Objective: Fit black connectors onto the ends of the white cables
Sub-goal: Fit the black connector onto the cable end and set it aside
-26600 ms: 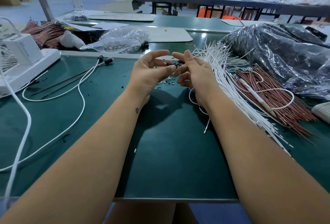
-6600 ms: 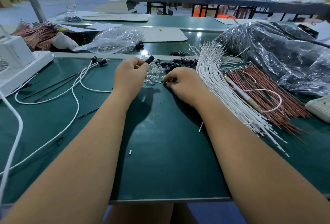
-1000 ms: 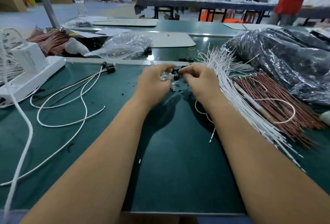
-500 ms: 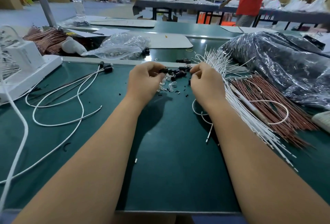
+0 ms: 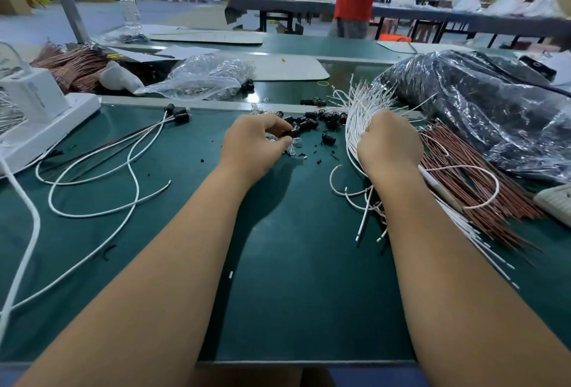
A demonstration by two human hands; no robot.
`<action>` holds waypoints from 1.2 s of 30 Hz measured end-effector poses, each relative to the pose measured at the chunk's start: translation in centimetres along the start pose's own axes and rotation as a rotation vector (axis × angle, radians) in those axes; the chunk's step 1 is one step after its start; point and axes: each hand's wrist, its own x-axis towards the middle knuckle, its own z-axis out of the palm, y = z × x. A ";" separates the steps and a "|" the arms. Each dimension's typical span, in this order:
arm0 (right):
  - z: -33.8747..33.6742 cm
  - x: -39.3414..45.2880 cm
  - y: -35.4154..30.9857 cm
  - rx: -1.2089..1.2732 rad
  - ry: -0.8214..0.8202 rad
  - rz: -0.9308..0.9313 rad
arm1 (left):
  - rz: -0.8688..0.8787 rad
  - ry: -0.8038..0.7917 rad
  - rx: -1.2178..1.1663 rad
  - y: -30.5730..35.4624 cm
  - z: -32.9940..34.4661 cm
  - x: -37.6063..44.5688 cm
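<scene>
Black connectors (image 5: 321,119): loose scatter on the green surface (image 5: 296,278), close to its far edge, between the two hands. Small clear parts and black crumbs lie mixed in just in front of them.

White cables (image 5: 363,115): a thick bundle fanning from the far edge down toward the right, ends spread at both extremes. A few loose cable ends curl onto the surface near the right wrist.

Left hand (image 5: 251,147): fingers curled, grip closed on one black connector (image 5: 293,132) pinched at the fingertips, at the near edge of the scatter.

Right hand (image 5: 387,147): fingers curled into the upper part of the cable bundle, grip closed around several strands.

Finished cables (image 5: 129,152): on the left, long loops with black connectors fitted at their far ends (image 5: 177,115), well apart from the hands.

Copper wire bundle (image 5: 472,189): lies just right of the white cables, touching them. A dark plastic bag (image 5: 482,108) crowds the far right corner.

White device (image 5: 40,121): stands at the left edge. A clear bag (image 5: 200,77) rests beyond the far edge strip.

Open room: the wide middle and near part of the surface, between and under the forearms, carries only a few tiny scraps up to the near edge.
</scene>
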 end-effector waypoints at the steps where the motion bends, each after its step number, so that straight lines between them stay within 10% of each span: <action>1: 0.0 0.0 0.1 -0.004 0.013 0.006 | 0.003 0.002 0.003 0.0 0.0 0.0; 10: -0.1 0.0 -0.5 0.179 0.176 0.041 | -0.012 0.146 0.229 -0.5 0.2 0.4; 36: -1.1 -0.8 -1.2 0.088 -0.039 -0.043 | 0.032 -0.127 0.468 0.1 0.5 0.3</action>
